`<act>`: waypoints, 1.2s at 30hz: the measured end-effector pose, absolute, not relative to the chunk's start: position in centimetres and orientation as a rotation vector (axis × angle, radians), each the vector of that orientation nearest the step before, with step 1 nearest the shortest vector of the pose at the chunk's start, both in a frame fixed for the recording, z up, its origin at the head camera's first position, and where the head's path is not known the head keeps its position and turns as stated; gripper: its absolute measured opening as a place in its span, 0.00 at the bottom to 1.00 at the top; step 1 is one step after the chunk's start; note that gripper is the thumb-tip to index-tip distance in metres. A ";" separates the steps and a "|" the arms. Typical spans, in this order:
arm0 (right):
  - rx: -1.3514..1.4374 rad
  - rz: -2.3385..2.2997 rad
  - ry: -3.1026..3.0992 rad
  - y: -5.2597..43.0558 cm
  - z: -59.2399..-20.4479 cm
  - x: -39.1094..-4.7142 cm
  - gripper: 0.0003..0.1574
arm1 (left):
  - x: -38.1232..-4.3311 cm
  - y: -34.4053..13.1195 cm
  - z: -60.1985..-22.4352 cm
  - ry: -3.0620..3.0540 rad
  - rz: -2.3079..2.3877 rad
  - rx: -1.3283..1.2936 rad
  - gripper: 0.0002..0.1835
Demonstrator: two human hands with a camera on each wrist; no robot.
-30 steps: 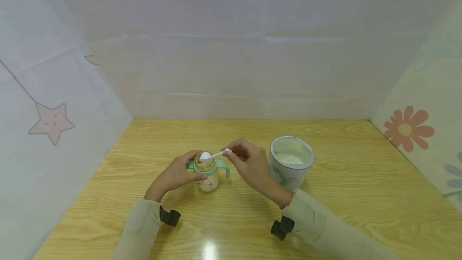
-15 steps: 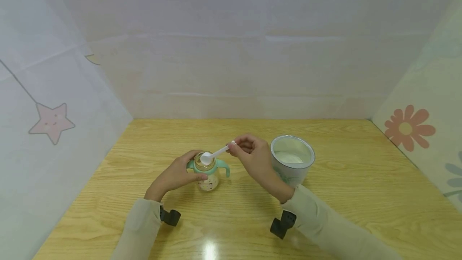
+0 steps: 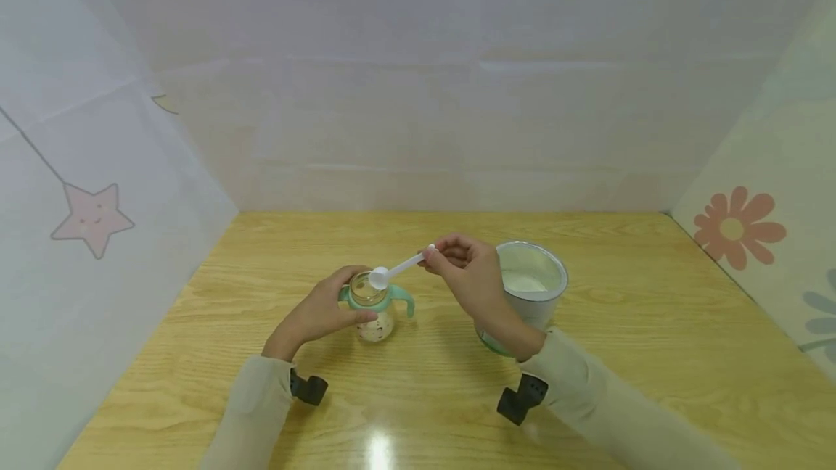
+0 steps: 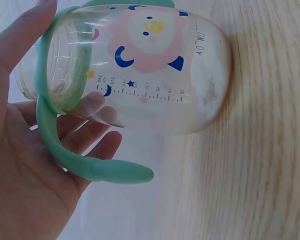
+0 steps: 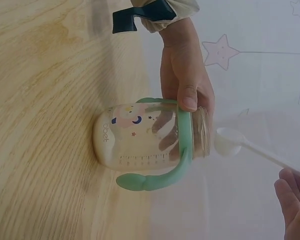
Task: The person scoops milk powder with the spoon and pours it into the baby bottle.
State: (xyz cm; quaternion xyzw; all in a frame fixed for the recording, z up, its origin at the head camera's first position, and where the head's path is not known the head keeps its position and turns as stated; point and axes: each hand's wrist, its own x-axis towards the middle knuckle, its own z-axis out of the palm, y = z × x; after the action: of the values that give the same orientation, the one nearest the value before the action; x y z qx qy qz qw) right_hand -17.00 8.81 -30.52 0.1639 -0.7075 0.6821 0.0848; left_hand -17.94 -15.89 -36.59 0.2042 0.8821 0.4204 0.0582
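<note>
A clear baby bottle [image 3: 375,328] with a green two-handled collar stands uncapped on the table, some white powder showing at its bottom in the left wrist view. My left hand [image 3: 320,312] grips it round the neck and collar, thumb in front, fingers behind. Between thumb and fingertips my right hand [image 3: 466,267] pinches the end of a white measuring scoop [image 5: 262,152]. The scoop's bowl is tilted, just above the bottle's mouth and apart from it in the right wrist view. Behind the right wrist stands an open white tub [image 3: 545,303] with pale powder inside.
The wooden table [image 3: 418,397] runs back to a pale cloth wall [image 3: 418,93]. Cloth sides with a star print [image 3: 94,220] and a flower print [image 3: 738,227] flank it. A black wrist camera [image 3: 522,399] hangs below each sleeve.
My right hand has lifted the scoop up and to the right, from within the bottle's mouth outline to above its rim. My left hand and the bottle have stayed in place.
</note>
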 end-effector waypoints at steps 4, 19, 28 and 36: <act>0.486 2.029 -2.115 9.5 -30.1 -16.9 0.07 | -17.9 -15.7 -36.3 2.688 1.258 0.608 0.41; 0.550 1.966 -2.108 13.6 -28.7 -16.3 0.10 | -18.3 -14.9 -35.2 2.716 1.198 0.699 0.41; 0.549 1.901 -2.094 15.6 -28.6 -15.8 0.09 | -18.5 -14.3 -34.3 2.719 1.168 0.739 0.40; 0.514 1.871 -2.114 17.2 -28.3 -15.4 0.09 | -18.8 -13.7 -33.8 2.716 1.138 0.787 0.39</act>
State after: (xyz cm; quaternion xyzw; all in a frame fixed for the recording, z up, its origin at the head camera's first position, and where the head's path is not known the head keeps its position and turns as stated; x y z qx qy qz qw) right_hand -15.37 17.20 -28.33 0.1776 -0.7299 0.6460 0.1356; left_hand -18.81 -13.66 -33.82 0.2579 0.8901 0.3730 0.0468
